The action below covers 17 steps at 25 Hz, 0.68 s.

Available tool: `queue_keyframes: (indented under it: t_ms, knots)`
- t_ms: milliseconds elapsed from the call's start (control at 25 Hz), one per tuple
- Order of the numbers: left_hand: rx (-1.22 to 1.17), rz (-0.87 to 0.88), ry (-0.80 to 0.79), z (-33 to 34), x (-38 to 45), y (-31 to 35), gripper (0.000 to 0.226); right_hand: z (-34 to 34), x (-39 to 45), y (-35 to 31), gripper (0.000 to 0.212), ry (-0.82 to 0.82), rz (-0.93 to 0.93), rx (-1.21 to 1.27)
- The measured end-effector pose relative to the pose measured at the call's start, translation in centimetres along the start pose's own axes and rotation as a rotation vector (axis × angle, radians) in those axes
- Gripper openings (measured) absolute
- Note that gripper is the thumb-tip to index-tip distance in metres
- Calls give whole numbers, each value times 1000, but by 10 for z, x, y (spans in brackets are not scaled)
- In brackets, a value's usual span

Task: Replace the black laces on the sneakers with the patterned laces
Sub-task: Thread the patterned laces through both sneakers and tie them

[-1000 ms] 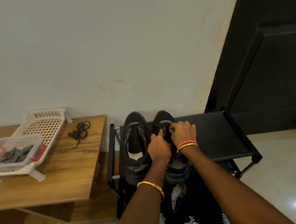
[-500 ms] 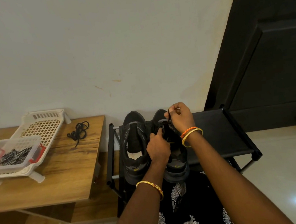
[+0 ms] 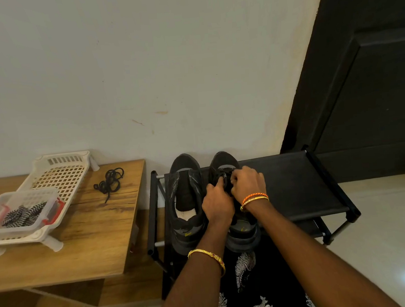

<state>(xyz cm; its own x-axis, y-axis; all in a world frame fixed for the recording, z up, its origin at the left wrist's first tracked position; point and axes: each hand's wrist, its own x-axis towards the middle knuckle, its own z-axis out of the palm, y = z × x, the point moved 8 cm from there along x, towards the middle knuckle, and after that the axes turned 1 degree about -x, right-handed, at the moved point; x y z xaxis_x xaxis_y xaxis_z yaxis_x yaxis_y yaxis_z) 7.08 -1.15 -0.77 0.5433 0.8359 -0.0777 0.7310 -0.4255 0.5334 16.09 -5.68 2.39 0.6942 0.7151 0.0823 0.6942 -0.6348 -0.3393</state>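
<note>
Two black sneakers stand side by side, toes to the wall, on a black shoe rack. The left sneaker has no lace and its tongue stands up. My left hand grips the right sneaker at its lacing, thumb up on the black lace. My right hand pinches that same lace near the toe end of the lacing. A loose black lace lies coiled on the wooden table. Black-and-white patterned laces sit in a clear box.
The wooden table stands left of the rack and carries a cream plastic basket tray under the clear box. A dark door is at the right. Pale tiled floor lies right of the rack.
My right hand had lifted, pulling the lace upward; it has come back down onto the right sneaker's lacing. My left hand stayed on that shoe.
</note>
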Motion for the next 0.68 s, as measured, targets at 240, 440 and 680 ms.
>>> queue_keyframes:
  t_ms: [240, 440, 680]
  knots:
    - [4, -16, -13, 3, 2, -2, 52, -14, -20, 30, 8, 63, 168, 382]
    - [-11, -17, -7, 1, 0, -2, 54, 3, -21, 33, 17, 17, 220, 703]
    - [-18, -16, 3, 3, 2, -3, 55, 9, -29, 44, 25, 127, 383, 1181]
